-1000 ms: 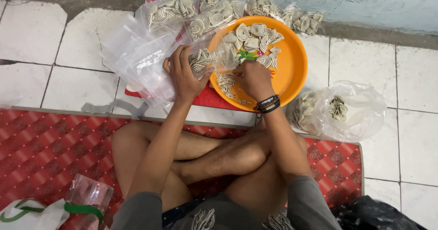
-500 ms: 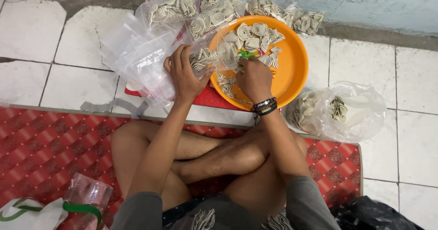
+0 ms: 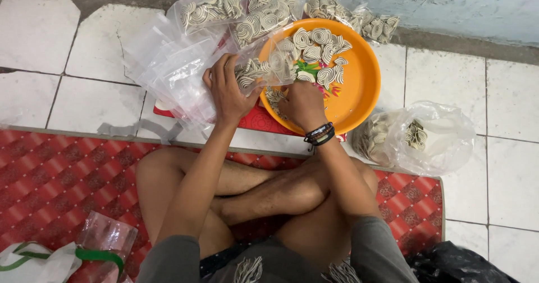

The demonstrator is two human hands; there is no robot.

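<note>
Fingers of the left hand [image 3: 229,92] clamp a bag [image 3: 259,70] at the tray [image 3: 359,92] rim so the right hand [image 3: 303,104], fingers curled, loads spiral chips [image 3: 314,42].

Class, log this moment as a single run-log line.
left hand: holds clear bag of spiral snacks | right hand: in orange tray, on loose snacks | filled bags: behind tray

Orange tray [image 3: 359,86]; swirl-patterned snacks [image 3: 317,39]; red diamond-patterned mat [image 3: 50,176].
</note>
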